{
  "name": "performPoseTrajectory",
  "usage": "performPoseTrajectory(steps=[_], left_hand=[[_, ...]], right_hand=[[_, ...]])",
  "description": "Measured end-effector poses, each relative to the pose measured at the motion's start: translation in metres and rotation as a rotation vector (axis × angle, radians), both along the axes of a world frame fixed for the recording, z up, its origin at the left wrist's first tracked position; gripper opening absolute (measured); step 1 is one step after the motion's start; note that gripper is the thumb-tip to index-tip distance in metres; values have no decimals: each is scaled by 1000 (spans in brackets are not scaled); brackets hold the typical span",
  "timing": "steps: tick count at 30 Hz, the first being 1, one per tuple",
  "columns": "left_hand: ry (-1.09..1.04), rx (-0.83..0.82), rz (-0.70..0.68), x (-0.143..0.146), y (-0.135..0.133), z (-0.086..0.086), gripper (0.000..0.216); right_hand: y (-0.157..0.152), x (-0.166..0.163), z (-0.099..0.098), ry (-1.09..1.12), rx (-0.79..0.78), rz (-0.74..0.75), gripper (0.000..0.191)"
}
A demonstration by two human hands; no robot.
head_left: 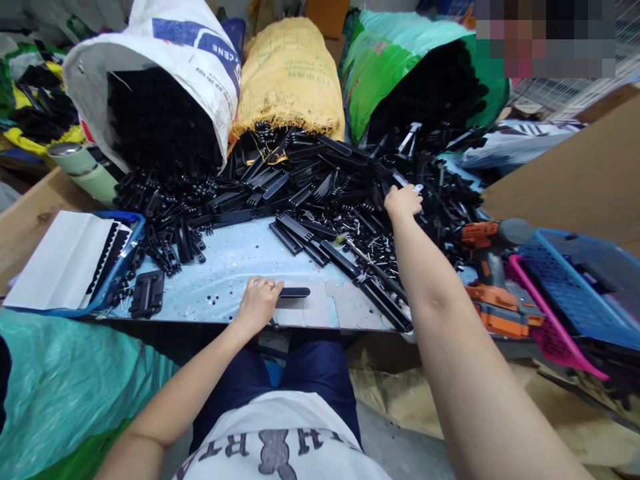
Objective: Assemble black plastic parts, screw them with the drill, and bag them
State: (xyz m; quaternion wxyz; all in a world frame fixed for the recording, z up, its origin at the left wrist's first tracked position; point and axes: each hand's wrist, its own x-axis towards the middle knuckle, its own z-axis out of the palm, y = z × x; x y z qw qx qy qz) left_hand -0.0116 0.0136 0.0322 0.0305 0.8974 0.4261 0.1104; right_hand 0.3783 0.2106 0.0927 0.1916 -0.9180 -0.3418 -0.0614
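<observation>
My left hand [257, 303] is closed around one end of a flat black plastic bar [296, 293] at the table's front edge. The bar's rounded free end, with a small hole, points right over a pale board. My right hand [404, 202] is stretched out to the heap of black plastic parts [320, 173], fingers curled on a silvery metal strip [401, 179]. A similar metal piece [410, 137] lies farther back on the heap. Between my hands are flat black fork-ended pieces [295, 228], scattered small screws [373, 250] and long black bars [375, 293].
A white sack [150, 50], a yellow sack [293, 73] and a green sack [370, 80] stand behind the heap. An orange cordless drill [500, 307] lies right, beside a blue basket [595, 267]. At left are a blue tray [133, 230], a black case [147, 293] and a green tumbler [85, 170].
</observation>
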Motion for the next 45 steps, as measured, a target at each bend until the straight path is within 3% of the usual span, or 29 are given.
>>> performPoseTrajectory(steps=[3,10,14,20,23,26,29,31,34,37,39,42,45], left_hand=[[8,25,26,-2,-2,-2,32],[-37,94,2,-2,-2,-14,32],[-75,163,8,0,0,-27,34],[-36,126,12,1,0,-31,34],[-9,46,12,0,-5,-24,35],[-114,41,22,1,-9,-9,46],[-324,225,50,13,-8,11,48],[-424,363,66,26,-5,23,49],[-522,328,-9,51,-5,32,36],[-642,138,-59,70,-17,27,22],[-639,35,-91,74,-25,21,21],[-423,-90,-124,61,-25,15,31],[-127,-243,-122,40,-10,12,33]], right_hand=[[-7,26,-8,-58,21,-64,39],[-12,82,-11,8,-69,93,41],[1,90,-9,72,-51,139,50],[-4,84,-2,23,101,163,42],[-28,77,19,-67,322,235,42],[-75,56,51,-204,543,432,38],[-138,12,80,-213,569,724,36],[-178,-27,86,-61,524,964,33],[-221,-92,65,284,487,1208,33],[-241,-147,24,544,664,1162,46],[-247,-166,0,631,667,1168,44],[-251,-163,-18,562,428,1254,36],[-253,-142,-20,282,-81,1406,40]])
